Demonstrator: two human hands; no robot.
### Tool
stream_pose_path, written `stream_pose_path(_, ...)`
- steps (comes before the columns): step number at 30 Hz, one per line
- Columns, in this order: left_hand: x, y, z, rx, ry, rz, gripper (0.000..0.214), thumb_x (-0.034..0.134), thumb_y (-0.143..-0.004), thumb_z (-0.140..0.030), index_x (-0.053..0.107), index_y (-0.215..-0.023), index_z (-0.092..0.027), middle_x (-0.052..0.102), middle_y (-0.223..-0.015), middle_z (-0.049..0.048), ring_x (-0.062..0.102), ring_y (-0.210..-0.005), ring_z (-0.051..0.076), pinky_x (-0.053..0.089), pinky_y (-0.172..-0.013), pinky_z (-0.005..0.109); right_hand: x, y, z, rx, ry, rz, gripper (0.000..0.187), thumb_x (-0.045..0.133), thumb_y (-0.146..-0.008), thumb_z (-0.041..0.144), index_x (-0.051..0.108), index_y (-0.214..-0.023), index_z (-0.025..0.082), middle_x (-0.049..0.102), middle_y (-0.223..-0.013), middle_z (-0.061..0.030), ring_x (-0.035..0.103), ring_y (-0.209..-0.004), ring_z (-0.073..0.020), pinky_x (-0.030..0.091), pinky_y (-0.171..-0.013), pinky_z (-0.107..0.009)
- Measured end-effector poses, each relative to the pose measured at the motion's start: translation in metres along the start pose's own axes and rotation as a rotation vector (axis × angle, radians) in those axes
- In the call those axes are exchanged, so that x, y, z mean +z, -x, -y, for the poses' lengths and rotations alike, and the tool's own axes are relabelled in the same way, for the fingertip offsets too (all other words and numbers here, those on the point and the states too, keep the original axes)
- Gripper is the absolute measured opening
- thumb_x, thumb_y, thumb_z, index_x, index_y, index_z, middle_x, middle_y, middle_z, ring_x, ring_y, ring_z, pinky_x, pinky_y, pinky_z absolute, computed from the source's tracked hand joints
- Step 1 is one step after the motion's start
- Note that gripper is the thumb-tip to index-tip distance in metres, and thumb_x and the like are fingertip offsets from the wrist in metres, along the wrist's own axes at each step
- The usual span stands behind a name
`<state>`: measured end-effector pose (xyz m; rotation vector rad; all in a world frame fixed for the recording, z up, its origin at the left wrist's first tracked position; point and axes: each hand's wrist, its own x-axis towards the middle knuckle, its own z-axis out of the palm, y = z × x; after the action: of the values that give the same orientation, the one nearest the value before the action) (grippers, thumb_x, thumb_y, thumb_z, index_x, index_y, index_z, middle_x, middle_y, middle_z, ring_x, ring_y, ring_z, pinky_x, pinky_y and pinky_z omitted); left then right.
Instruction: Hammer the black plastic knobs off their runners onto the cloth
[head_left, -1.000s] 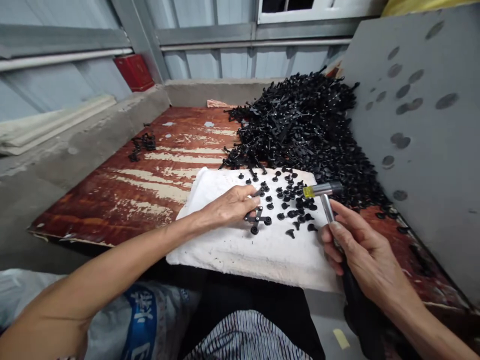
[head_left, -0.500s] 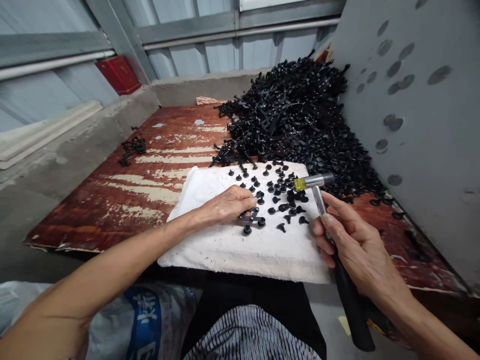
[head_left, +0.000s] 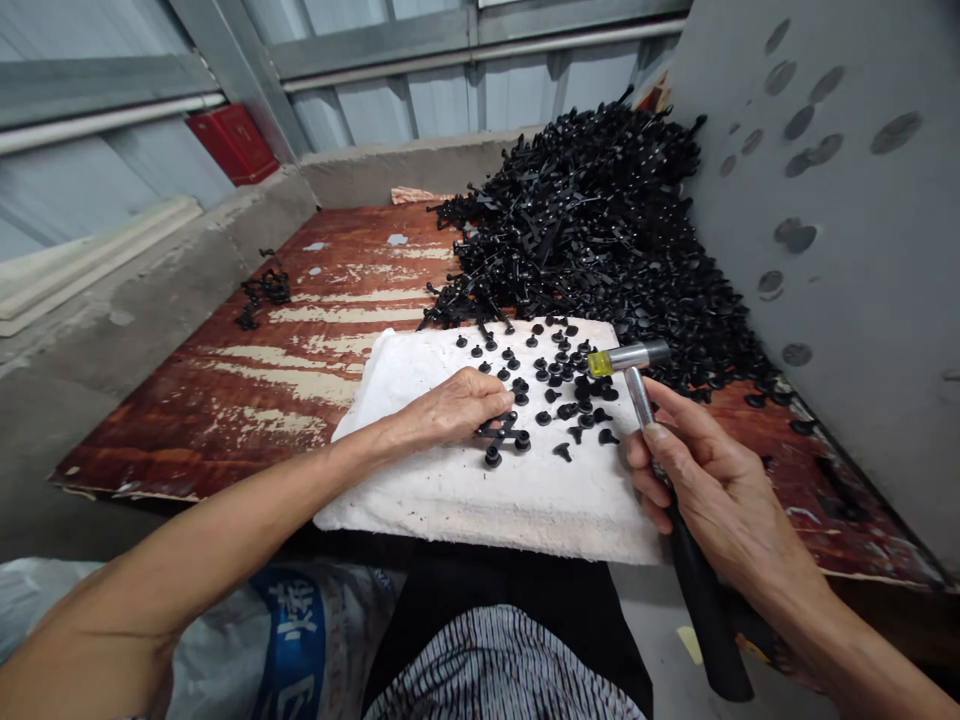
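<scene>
Head view. Saw the black linked piece (head_left: 504,437) lying flat near the middle of the white pad (head_left: 450,500), pinned at its left end by the left hand (head_left: 450,408), palm down, fingertips closed onto it. Read its long axis as roughly left-right, with round ends poking out below and right of the fingers. Found the hammer (head_left: 628,358) in the right hand (head_left: 712,490), gripped firmly round the dark handle with thumb laid up the metal shaft, head lifted off the pad and yellow face pointing left. Placed the piece down and left of the hammer head, apart from it, and far nearer the left hand than the right. Noted loose black studs (head_left: 559,385) scattered over the pad between piece and hammer head. Beyond the pad, noted a big heap of black parts (head_left: 600,230) on the worn red board (head_left: 285,370), banked against the grey panel (head_left: 847,250). Also spotted a small clump (head_left: 262,292) far left. Could not make out the piece's full shape under the fingers. Could not judge the head's height over the pad either.
</scene>
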<state>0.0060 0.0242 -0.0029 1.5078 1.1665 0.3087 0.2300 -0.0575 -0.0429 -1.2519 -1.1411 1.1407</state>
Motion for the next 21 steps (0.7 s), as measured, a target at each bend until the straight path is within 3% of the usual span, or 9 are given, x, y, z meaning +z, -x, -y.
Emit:
stream_pose_path(6, -0.001, -0.001, 0.003, 0.057, -0.082, 0.0, 0.031, 0.048, -0.087, -0.028, 0.043, -0.058, -0.017, 0.042, -0.048, -0.0042, 0.031, -0.041, 0.004, 0.022, -0.042, 0.019, 0.001, 0.0, 0.001, -0.023, 0.029, 0.0, 0.054, 0.056, -0.089, 0.041, 0.045, -0.139, 0.024, 0.051, -0.07, 0.0038, 0.038, -0.043, -0.0082, 0.034, -0.03, -0.018)
stream_pose_path(10, -0.005, -0.002, 0.002, 0.107, -0.214, 0.0, 0.031, 0.047, -0.085, -0.03, 0.043, -0.057, -0.018, 0.044, -0.05, -0.0033, 0.034, -0.045, 0.006, 0.024, -0.044, 0.021, 0.0, -0.002, 0.001, -0.062, 0.231, 0.027, 0.053, 0.049, -0.092, 0.038, 0.044, -0.141, 0.02, 0.052, -0.066, 0.0027, 0.04, -0.04, -0.0098, 0.037, -0.03, -0.021)
stream_pose_path(12, -0.007, -0.002, 0.001, 0.107, -0.259, -0.003, 0.031, 0.047, -0.085, -0.03, 0.042, -0.056, -0.018, 0.042, -0.05, -0.004, 0.032, -0.045, 0.006, 0.024, -0.044, 0.021, 0.0, -0.005, 0.002, -0.167, 0.415, 0.059, 0.05, 0.047, -0.093, 0.034, 0.048, -0.139, 0.017, 0.059, -0.07, -0.0018, 0.051, -0.046, -0.0127, 0.048, -0.039, -0.025)
stream_pose_path(15, -0.008, -0.003, 0.001, 0.104, -0.308, -0.013, 0.029, 0.047, -0.084, -0.03, 0.042, -0.057, -0.019, 0.041, -0.051, -0.0044, 0.032, -0.045, 0.007, 0.024, -0.044, 0.022, 0.002, -0.012, 0.006, -0.424, 0.654, 0.131, 0.048, 0.045, -0.092, 0.024, 0.051, -0.139, 0.015, 0.07, -0.094, -0.0112, 0.068, -0.07, -0.0195, 0.06, -0.068, -0.037)
stream_pose_path(18, -0.008, -0.004, 0.001, 0.104, -0.335, -0.024, 0.029, 0.047, -0.083, -0.03, 0.042, -0.057, -0.019, 0.039, -0.051, -0.0047, 0.031, -0.046, 0.007, 0.024, -0.045, 0.023, 0.007, -0.019, 0.013, -0.621, 0.788, 0.231, 0.049, 0.042, -0.091, 0.014, 0.049, -0.14, 0.014, 0.071, -0.111, -0.014, 0.071, -0.09, -0.0227, 0.057, -0.086, -0.042)
stream_pose_path(21, -0.007, -0.004, 0.0, 0.09, -0.354, -0.041, 0.029, 0.047, -0.082, -0.028, 0.04, -0.055, -0.019, 0.037, -0.051, -0.0048, 0.031, -0.046, 0.007, 0.023, -0.044, 0.023, 0.013, -0.021, 0.019, -0.739, 0.799, 0.21, 0.052, 0.041, -0.09, 0.007, 0.046, -0.142, 0.014, 0.065, -0.126, -0.0146, 0.068, -0.105, -0.0225, 0.054, -0.094, -0.039)
